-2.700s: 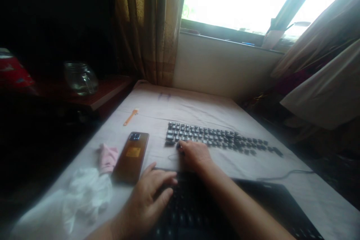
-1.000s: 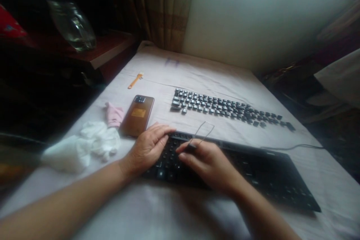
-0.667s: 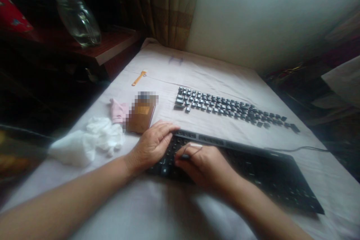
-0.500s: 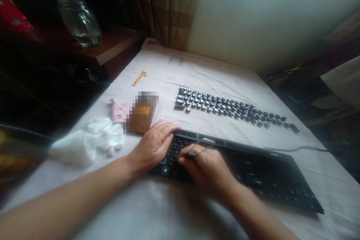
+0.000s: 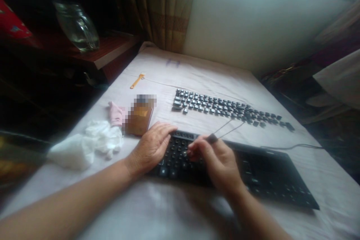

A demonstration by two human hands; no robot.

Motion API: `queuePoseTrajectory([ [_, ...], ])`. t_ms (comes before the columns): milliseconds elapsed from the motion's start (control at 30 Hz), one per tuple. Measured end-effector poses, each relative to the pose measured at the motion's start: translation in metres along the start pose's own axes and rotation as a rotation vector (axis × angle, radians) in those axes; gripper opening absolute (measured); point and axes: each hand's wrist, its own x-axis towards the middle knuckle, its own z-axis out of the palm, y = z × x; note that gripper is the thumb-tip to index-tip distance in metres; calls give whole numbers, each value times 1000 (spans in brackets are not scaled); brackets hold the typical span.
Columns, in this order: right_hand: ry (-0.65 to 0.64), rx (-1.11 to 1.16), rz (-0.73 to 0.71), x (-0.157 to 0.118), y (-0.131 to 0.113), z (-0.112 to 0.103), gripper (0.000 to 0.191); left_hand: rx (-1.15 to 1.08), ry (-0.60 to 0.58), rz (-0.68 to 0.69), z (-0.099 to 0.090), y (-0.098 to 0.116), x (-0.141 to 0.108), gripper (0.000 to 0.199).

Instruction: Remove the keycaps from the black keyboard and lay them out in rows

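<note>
A black keyboard (image 5: 270, 176) lies across the cloth-covered table, with bare key sockets showing on its left part. My left hand (image 5: 153, 144) rests on its left end, fingers stretched out and holding nothing. Over the keyboard's middle-left, my right hand (image 5: 216, 157) is closed on a small tool with a dark handle (image 5: 212, 138) and two thin wire prongs, which point up and away to the right. Whether its fingertips also hold a keycap is too blurred to tell. Behind the keyboard, removed keycaps (image 5: 213, 104) sit in rows.
A brown notebook (image 5: 142, 120), a pink cloth (image 5: 116, 114) and crumpled white cloth (image 5: 75, 150) lie to the left. Farther back is a yellow brush-like tool (image 5: 137, 81). A glass jug (image 5: 78, 28) stands on a wooden side table (image 5: 107, 50). A cable (image 5: 295, 146) runs right.
My right hand has lifted and turned, and the tool's prongs have swung from over the keyboard toward the keycap rows. My left hand stays on the keyboard. The view has shifted slightly.
</note>
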Motion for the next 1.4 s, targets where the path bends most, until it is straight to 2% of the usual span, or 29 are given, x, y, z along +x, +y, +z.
queuePoseTrajectory([
  [67, 76, 106, 117, 3, -1, -3, 28, 10, -1, 6, -1, 1, 0, 31],
  [133, 84, 127, 146, 5, 0, -5, 30, 41, -4, 13, -4, 4, -1, 29],
  [333, 112, 16, -76, 0, -3, -2, 16, 101, -67, 106, -12, 8, -7, 35],
  [467, 92, -41, -216, -3, -5, 1, 12, 45, -83, 87, -10, 9, -8, 38],
  [633, 50, -128, -376, -4, -2, 4, 14, -49, -121, 69, -9, 12, -6, 25],
  [900, 12, -141, -439, -3, 2, 4, 16, -114, -135, 21, -9, 16, 0, 13],
  [1067, 54, -153, -507, -1, -3, 2, 21, -139, -155, -67, -9, 15, -1, 23],
  [1167, 90, -304, -571, 2, -3, -10, 24, -153, -142, -70, -9, 13, -2, 30],
  [1300, 105, -743, -675, 6, 4, -41, 24, -174, -131, -35, -9, 9, -2, 13],
  [1400, 107, -1044, -688, 3, 13, -67, 33, -188, -97, -18, -8, 5, -3, 15],
])
